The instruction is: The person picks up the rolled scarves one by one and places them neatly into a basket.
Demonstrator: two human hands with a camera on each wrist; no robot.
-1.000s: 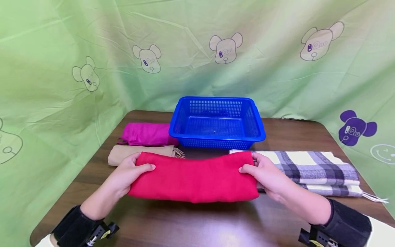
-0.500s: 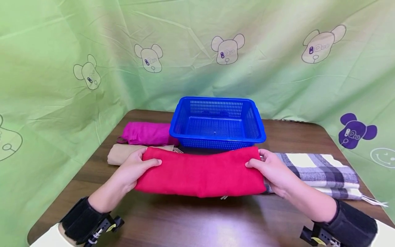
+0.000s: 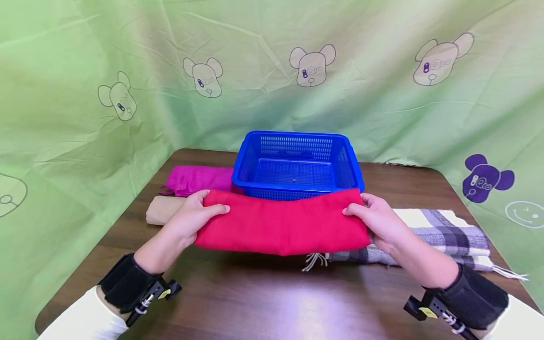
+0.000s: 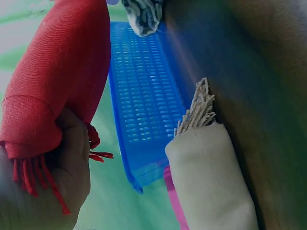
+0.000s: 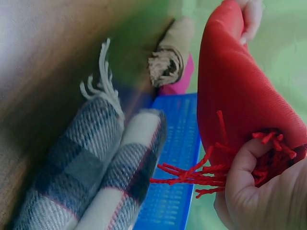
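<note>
A folded red scarf with red fringe at its ends is held up by both hands, clear of the table. My left hand grips its left end, thumb on top. At the other end my right hand pinches it the same way, and in the right wrist view its fingers curl under among the red fringe. Just beyond the scarf stands a blue plastic basket with nothing in it; the scarf's upper edge overlaps the basket's front wall in the head view.
A magenta folded cloth lies left of the basket, with a beige fringed scarf in front of it. To the right is a black-and-white checked scarf, folded, with white fringe. Green printed curtains surround the wooden table.
Both hands have carried the red scarf forward toward the basket and a little to the right. More of the checked scarf's near fringe shows below it; the beige scarf is more covered.
</note>
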